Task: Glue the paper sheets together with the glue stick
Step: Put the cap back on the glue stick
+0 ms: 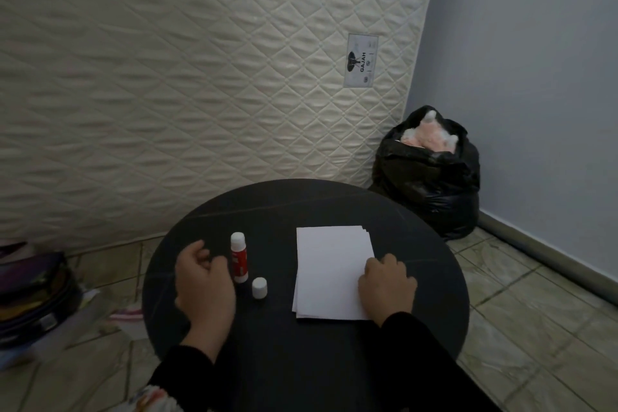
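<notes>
Round black table (301, 361): left hand (204, 281) loosely curled beside upright glue stick (238, 257), holding nothing; right hand (388, 288) presses paper sheets (331, 271).

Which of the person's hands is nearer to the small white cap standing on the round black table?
Left. The left hand lies just left of the small white cap, beside the red-and-white glue stick; the right hand rests on the white paper sheets, farther right.

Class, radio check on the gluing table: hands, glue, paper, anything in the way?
Left hand loosely curled beside upright glue stick, holding nothing. Right hand resting on paper stack. Small white cap standing between stick and paper.
</notes>
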